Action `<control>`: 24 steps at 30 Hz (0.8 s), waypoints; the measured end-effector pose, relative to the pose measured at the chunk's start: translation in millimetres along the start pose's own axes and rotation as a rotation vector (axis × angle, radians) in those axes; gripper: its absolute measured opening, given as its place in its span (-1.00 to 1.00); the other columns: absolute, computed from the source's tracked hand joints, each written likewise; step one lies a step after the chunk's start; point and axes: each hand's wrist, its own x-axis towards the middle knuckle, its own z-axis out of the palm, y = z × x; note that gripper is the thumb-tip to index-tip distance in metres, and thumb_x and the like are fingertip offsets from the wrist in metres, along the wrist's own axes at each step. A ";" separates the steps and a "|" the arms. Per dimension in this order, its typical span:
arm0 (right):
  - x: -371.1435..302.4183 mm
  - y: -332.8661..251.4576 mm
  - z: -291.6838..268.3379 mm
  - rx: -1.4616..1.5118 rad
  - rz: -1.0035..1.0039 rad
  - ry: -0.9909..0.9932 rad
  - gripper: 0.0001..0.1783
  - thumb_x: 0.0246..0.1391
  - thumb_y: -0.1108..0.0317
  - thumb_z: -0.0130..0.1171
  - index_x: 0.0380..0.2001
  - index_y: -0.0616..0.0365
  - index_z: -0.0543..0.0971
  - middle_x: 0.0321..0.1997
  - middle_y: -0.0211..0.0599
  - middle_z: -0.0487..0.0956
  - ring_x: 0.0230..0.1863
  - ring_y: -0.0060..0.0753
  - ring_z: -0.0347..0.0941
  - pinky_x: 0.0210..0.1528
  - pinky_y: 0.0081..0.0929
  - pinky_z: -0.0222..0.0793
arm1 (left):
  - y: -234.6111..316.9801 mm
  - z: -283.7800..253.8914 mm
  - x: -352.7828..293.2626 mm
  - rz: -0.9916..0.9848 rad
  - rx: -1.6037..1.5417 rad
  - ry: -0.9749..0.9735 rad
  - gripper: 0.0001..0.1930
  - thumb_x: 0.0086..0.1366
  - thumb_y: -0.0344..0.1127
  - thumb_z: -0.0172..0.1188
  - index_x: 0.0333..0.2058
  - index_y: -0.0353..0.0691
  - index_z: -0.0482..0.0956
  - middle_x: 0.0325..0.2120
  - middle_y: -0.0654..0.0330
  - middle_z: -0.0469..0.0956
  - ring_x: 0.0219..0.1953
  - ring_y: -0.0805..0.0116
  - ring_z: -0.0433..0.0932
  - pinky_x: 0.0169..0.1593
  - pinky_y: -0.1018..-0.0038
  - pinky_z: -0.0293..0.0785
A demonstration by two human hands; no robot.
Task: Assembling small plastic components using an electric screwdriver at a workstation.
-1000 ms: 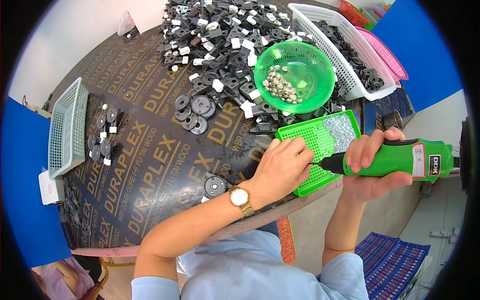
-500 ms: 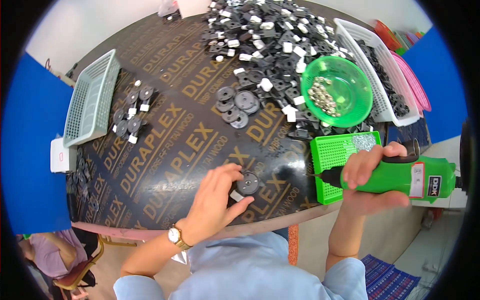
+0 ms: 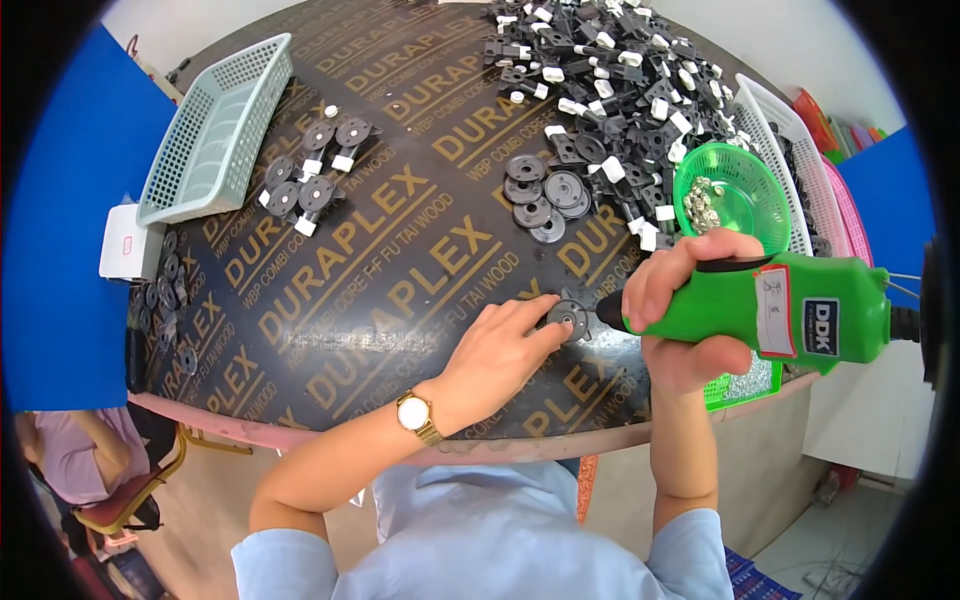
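Green plastic formed the body of the electric screwdriver (image 3: 770, 310) that the right hand (image 3: 690, 310) gripped, fingers wrapped tightly round the housing, thumb under it. Its dark tip pointed left and sat right at the black round disc part (image 3: 568, 318), touching or almost touching its centre; which of the two could not be told. That disc lay on the dark printed plywood table (image 3: 380, 270), near the front edge, just ahead of the person's chest. The left hand (image 3: 497, 350) rested palm down on the board, its fingers (image 3: 530, 310) held close together with the fingertips pressing on the disc's left rim, pinning it flat. A gold wristwatch (image 3: 415, 415) sat on that wrist.

Beyond the hands, a small cluster of similar black discs (image 3: 545, 195) lay on the table, and farther back a big heap of black and white parts (image 3: 610, 70) covered the far right of the board. A round green bowl (image 3: 733, 195) with small silvery screws stood just beyond the right hand, beside a white mesh basket (image 3: 790, 160) of dark parts. At the left, another pale mesh basket (image 3: 215, 125) stood, with a group of assembled discs (image 3: 315, 175) near it. A green tray (image 3: 745, 385) showed below the tool.
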 end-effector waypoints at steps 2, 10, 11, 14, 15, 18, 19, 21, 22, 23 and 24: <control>1.6 3.0 0.2 -0.024 0.001 -0.013 -0.11 -0.23 -0.43 0.03 -0.14 0.19 0.24 -0.69 -0.41 0.30 -0.73 -0.60 0.22 -0.73 -0.67 0.18 | 1.4 -0.3 0.4 -0.012 0.006 -0.021 -0.67 0.00 -0.48 0.12 -0.18 -0.22 0.49 -0.08 0.02 0.40 -0.16 0.14 0.41 -0.09 0.33 0.41; 5.6 5.8 6.8 0.033 0.147 -0.061 -0.14 -0.30 -0.34 0.22 -0.18 0.19 0.27 -0.68 -0.40 0.31 -0.72 -0.56 0.22 -0.71 -0.64 0.16 | 3.2 -0.4 0.4 -0.055 -0.024 -0.029 -0.64 -0.04 -0.50 0.12 -0.17 -0.21 0.49 -0.14 0.04 0.41 -0.17 0.17 0.40 -0.14 0.36 0.45; 4.6 5.5 10.2 0.030 0.146 -0.063 -0.14 -0.30 -0.34 0.22 -0.18 0.19 0.27 -0.68 -0.40 0.31 -0.72 -0.56 0.22 -0.71 -0.64 0.16 | 3.1 1.1 0.3 -0.054 -0.026 -0.026 -0.64 -0.04 -0.50 0.12 -0.17 -0.21 0.49 -0.14 0.04 0.41 -0.17 0.17 0.40 -0.14 0.36 0.45; -3.1 10.6 22.0 -0.004 0.121 0.066 -0.28 -0.21 -0.16 0.31 -0.22 0.22 0.32 -0.65 -0.35 0.34 -0.69 -0.52 0.25 -0.68 -0.60 0.17 | 4.0 7.9 -1.0 -0.043 -0.008 0.063 -0.69 -0.04 -0.48 0.19 -0.23 -0.17 0.52 -0.19 0.09 0.43 -0.25 0.17 0.42 -0.22 0.38 0.46; -3.6 13.0 23.8 -0.011 0.117 0.065 -0.28 -0.21 -0.16 0.31 -0.22 0.22 0.32 -0.65 -0.35 0.34 -0.69 -0.52 0.25 -0.68 -0.60 0.17 | 5.2 9.3 -1.1 -0.043 0.023 0.066 -0.67 -0.05 -0.49 0.20 -0.22 -0.17 0.52 -0.19 0.08 0.42 -0.25 0.16 0.41 -0.22 0.38 0.46; -0.7 17.0 22.1 -0.144 0.070 0.161 -0.39 -0.06 -0.04 0.25 -0.19 0.27 0.31 -0.61 -0.33 0.38 -0.62 -0.52 0.30 -0.63 -0.61 0.22 | 12.5 12.8 -3.0 -0.051 0.058 0.051 -0.62 -0.08 -0.51 0.19 -0.18 -0.17 0.50 -0.19 0.06 0.39 -0.25 0.14 0.41 -0.22 0.38 0.46; -2.6 18.5 21.1 -0.154 0.061 0.163 -0.39 -0.06 -0.04 0.25 -0.19 0.27 0.31 -0.61 -0.33 0.38 -0.62 -0.52 0.30 -0.63 -0.61 0.22 | 15.7 14.1 -3.4 -0.066 0.066 0.028 -0.60 -0.08 -0.52 0.18 -0.16 -0.17 0.49 -0.18 0.05 0.37 -0.25 0.12 0.40 -0.22 0.37 0.46; -5.3 20.4 20.0 -0.167 0.018 0.225 -0.41 -0.04 -0.02 0.24 -0.19 0.26 0.31 -0.59 -0.34 0.38 -0.62 -0.53 0.30 -0.60 -0.63 0.24 | 18.4 14.2 -2.4 -0.033 0.100 0.028 -0.61 -0.05 -0.50 0.12 -0.15 -0.19 0.46 -0.23 0.03 0.36 -0.26 0.13 0.39 -0.24 0.38 0.46; -5.9 19.8 23.8 -0.150 0.027 0.252 -0.43 -0.01 -0.01 0.22 -0.18 0.26 0.31 -0.58 -0.34 0.38 -0.62 -0.55 0.30 -0.59 -0.62 0.25 | 18.9 13.2 -2.4 -0.018 0.142 0.026 -0.61 -0.02 -0.48 0.07 -0.13 -0.21 0.42 -0.28 0.02 0.35 -0.26 0.13 0.37 -0.27 0.39 0.46; -3.8 17.7 18.5 -0.300 -0.025 0.173 -0.37 -0.05 -0.06 0.22 -0.17 0.25 0.30 -0.58 -0.34 0.38 -0.62 -0.54 0.31 -0.59 -0.60 0.26 | 20.0 12.0 -2.8 0.002 0.130 0.029 -0.61 -0.02 -0.48 0.07 -0.13 -0.21 0.42 -0.28 0.02 0.35 -0.26 0.13 0.37 -0.27 0.39 0.46; -3.0 12.8 16.1 -0.170 0.019 0.171 -0.34 -0.07 -0.10 0.23 -0.14 0.22 0.28 -0.57 -0.36 0.36 -0.62 -0.55 0.30 -0.60 -0.60 0.26 | 20.5 9.7 -3.8 -0.012 0.158 0.001 -0.62 -0.01 -0.47 0.06 -0.13 -0.20 0.41 -0.31 0.04 0.34 -0.27 0.13 0.37 -0.29 0.38 0.46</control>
